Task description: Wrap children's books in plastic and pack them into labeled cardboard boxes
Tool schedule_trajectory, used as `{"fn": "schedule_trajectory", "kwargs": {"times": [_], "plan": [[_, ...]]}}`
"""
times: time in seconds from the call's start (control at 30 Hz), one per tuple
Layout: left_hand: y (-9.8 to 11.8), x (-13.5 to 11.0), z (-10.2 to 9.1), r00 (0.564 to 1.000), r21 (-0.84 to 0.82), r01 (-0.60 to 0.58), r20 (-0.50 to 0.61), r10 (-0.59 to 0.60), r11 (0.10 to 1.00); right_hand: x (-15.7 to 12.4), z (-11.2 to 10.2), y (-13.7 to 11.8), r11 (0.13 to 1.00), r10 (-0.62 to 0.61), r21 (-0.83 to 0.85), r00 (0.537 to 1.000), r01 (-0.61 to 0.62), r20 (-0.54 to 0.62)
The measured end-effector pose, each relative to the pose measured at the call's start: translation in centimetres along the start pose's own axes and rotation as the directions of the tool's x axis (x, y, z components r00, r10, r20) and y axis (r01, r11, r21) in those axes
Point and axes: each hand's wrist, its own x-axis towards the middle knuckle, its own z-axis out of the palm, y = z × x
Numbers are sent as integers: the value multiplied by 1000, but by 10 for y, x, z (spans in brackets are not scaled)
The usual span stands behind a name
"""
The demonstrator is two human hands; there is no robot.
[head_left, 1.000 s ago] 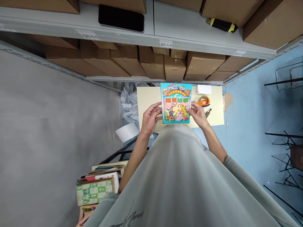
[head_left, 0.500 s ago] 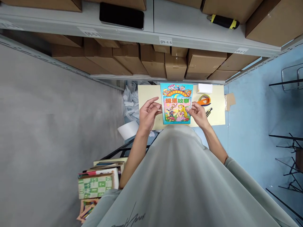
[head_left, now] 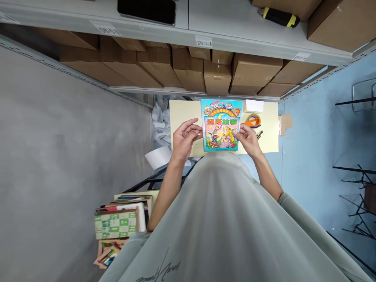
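A picture book [head_left: 221, 125] with a bright blue cover, Chinese characters and a cartoon blonde girl is held up facing me. My right hand [head_left: 248, 138] pinches its right edge, thumb on the cover and fingers behind. At the opposite edge is my left hand [head_left: 185, 139], its fingers loosely bent and apart. Those fingertips come up to the book's edge; whether they touch it I cannot tell. Behind the book lies a cream tabletop [head_left: 185, 111].
On the tabletop's right are a white box [head_left: 254, 106], a tape roll [head_left: 256, 117] with something orange, and dark pens [head_left: 259, 135]. Cardboard boxes [head_left: 217, 76] fill the shelf above, where a phone [head_left: 147, 9] and a yellow-black cutter [head_left: 280, 17] lie. Stacked books [head_left: 117, 224] stand lower left.
The book has shifted slightly right in my right hand's grip, and the gap to my left hand looks little changed. The whole view has tilted a bit downward.
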Motion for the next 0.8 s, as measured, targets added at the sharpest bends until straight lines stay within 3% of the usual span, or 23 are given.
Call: {"fn": "schedule_trajectory", "kwargs": {"times": [0.4, 0.8], "plan": [[6, -16, 9, 996, 84, -81, -19, 83, 993, -11, -8, 3, 999, -31, 20, 999, 31, 16], [6, -16, 7, 997, 113, -69, -32, 73, 991, -15, -5, 4, 1000, -21, 5, 1000, 21, 17]]}}
